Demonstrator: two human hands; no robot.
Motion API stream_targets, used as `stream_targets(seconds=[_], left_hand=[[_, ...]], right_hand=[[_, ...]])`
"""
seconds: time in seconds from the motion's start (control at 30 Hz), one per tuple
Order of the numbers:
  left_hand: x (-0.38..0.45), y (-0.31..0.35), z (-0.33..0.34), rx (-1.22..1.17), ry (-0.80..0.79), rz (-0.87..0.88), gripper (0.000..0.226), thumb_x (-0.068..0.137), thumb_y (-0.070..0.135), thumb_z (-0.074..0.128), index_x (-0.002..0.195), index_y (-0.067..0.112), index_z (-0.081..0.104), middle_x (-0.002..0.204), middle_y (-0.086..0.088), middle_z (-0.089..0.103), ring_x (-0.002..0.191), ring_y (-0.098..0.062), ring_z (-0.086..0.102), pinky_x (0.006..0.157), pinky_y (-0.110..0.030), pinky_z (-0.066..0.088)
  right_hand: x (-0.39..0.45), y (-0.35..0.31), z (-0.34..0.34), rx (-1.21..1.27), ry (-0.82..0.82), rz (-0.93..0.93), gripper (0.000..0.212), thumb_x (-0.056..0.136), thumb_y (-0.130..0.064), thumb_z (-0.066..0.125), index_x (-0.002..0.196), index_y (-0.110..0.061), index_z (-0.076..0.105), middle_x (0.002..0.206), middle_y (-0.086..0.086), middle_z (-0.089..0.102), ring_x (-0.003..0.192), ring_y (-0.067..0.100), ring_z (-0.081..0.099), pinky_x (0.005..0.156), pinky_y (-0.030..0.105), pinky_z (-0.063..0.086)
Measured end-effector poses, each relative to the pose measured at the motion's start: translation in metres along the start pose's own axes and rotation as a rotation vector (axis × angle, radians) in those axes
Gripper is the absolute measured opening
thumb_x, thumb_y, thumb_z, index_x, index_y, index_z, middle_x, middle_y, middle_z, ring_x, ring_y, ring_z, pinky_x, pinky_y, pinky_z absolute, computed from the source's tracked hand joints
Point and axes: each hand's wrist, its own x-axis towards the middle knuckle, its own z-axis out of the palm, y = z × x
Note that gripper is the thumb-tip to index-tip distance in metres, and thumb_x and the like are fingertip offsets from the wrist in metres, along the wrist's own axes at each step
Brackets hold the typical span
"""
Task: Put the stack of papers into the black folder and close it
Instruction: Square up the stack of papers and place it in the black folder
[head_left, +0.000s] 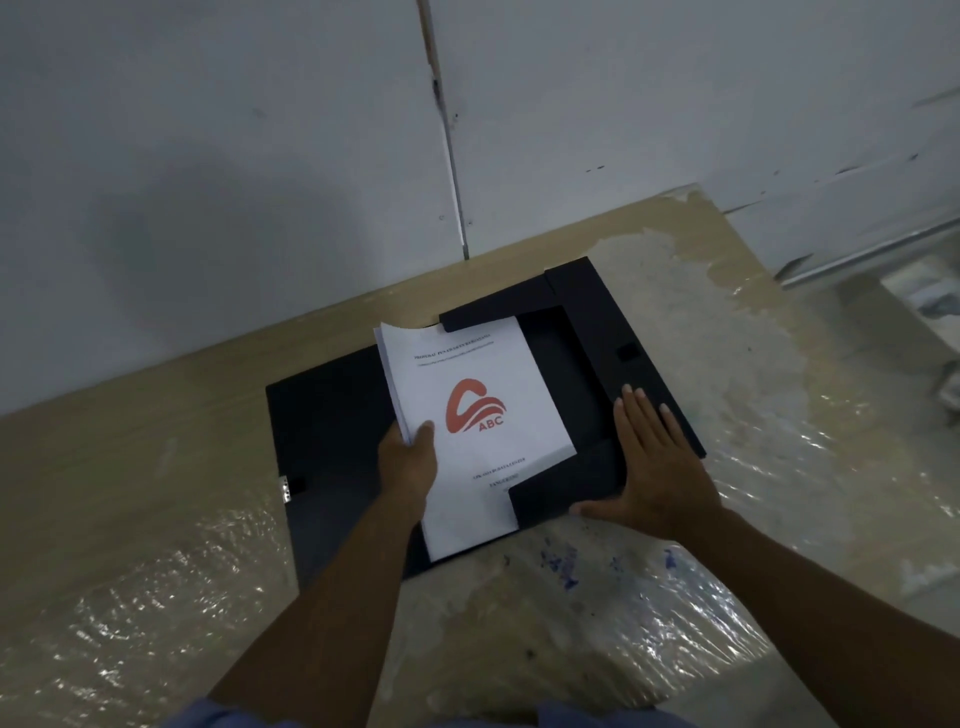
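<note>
Black folder (332, 415) open on a plastic-covered tabletop (156, 493), papers halfway in.

Lying at the centre of the frame, the stack of papers (478, 415) shows a red ABC logo on its top sheet; its upper right and lower right corners sit under the folder's corner flaps. The left hand (408, 460) grips the stack's left edge, thumb on top. The right hand (657, 462) lies open and flat, palm down, on the folder's right-hand flap, right of centre.

Single head view, steeply down and forward, close over table (156, 467)
</note>
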Motion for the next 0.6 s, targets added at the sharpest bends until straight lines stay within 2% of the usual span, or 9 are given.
stream_targets(seconds=[0.1, 0.17, 0.23, 0.3, 0.37, 0.5, 0.6], left_hand=[[-0.001, 0.004, 0.023, 0.011, -0.043, 0.004, 0.031, 0.098, 0.025, 0.059, 0.129, 0.02, 0.063, 0.097, 0.006, 0.069, 0.081, -0.008, 0.064, 0.059, -0.022, 0.048], [-0.004, 0.007, 0.037, 0.067, -0.063, 0.033, 0.03, 0.098, 0.025, 0.058, 0.127, 0.019, 0.063, 0.108, -0.001, 0.072, 0.084, -0.01, 0.066, 0.062, -0.024, 0.049], [-0.008, 0.008, 0.048, 0.199, 0.001, 0.126, 0.038, 0.098, 0.024, 0.058, 0.136, 0.017, 0.056, 0.125, -0.009, 0.069, 0.099, -0.019, 0.068, 0.073, -0.029, 0.051], [-0.012, 0.009, 0.052, 0.306, 0.118, 0.205, 0.055, 0.099, 0.02, 0.058, 0.151, 0.016, 0.041, 0.137, -0.013, 0.062, 0.119, -0.03, 0.065, 0.087, -0.037, 0.054], [-0.015, 0.01, 0.056, 0.363, 0.182, 0.236, 0.062, 0.1, 0.015, 0.055, 0.157, 0.015, 0.032, 0.144, -0.015, 0.057, 0.129, -0.032, 0.059, 0.098, -0.04, 0.051], [-0.018, 0.016, 0.071, 0.447, 0.147, 0.256, 0.058, 0.101, 0.007, 0.049, 0.157, 0.013, 0.034, 0.144, -0.015, 0.058, 0.128, -0.029, 0.06, 0.098, -0.034, 0.05], [-0.018, 0.022, 0.085, 0.445, 0.087, 0.244, 0.058, 0.102, 0.006, 0.049, 0.157, 0.012, 0.032, 0.144, -0.016, 0.058, 0.128, -0.029, 0.06, 0.101, -0.034, 0.049]], right_hand=[[0.001, 0.0, 0.001, 0.008, -0.016, 0.014, 0.151, 0.058, -0.109, 0.026, 0.161, -0.003, -0.003, 0.171, 0.013, -0.013, 0.159, 0.026, -0.013, 0.131, 0.05, 0.004], [0.001, 0.0, 0.002, 0.013, -0.022, 0.022, 0.151, 0.057, -0.109, 0.025, 0.161, -0.003, -0.003, 0.171, 0.013, -0.013, 0.159, 0.027, -0.013, 0.131, 0.049, 0.003], [0.001, 0.0, 0.003, 0.027, -0.016, 0.026, 0.15, 0.058, -0.109, 0.025, 0.161, -0.004, -0.003, 0.172, 0.013, -0.012, 0.159, 0.027, -0.013, 0.131, 0.049, 0.003], [0.001, 0.0, 0.003, 0.034, -0.016, 0.023, 0.149, 0.059, -0.109, 0.025, 0.161, -0.004, -0.003, 0.172, 0.013, -0.012, 0.159, 0.027, -0.012, 0.131, 0.049, 0.004], [0.001, 0.0, 0.003, 0.042, -0.016, 0.023, 0.149, 0.059, -0.108, 0.024, 0.161, -0.003, -0.003, 0.172, 0.013, -0.012, 0.159, 0.027, -0.012, 0.131, 0.049, 0.004], [-0.001, 0.0, 0.001, 0.062, 0.002, 0.012, 0.149, 0.059, -0.107, 0.027, 0.161, -0.003, -0.001, 0.172, 0.014, -0.009, 0.16, 0.028, -0.009, 0.131, 0.049, 0.006], [-0.004, 0.001, 0.0, 0.111, 0.022, 0.011, 0.15, 0.059, -0.107, 0.029, 0.16, 0.0, 0.002, 0.171, 0.018, -0.007, 0.16, 0.032, -0.006, 0.131, 0.049, 0.008]])
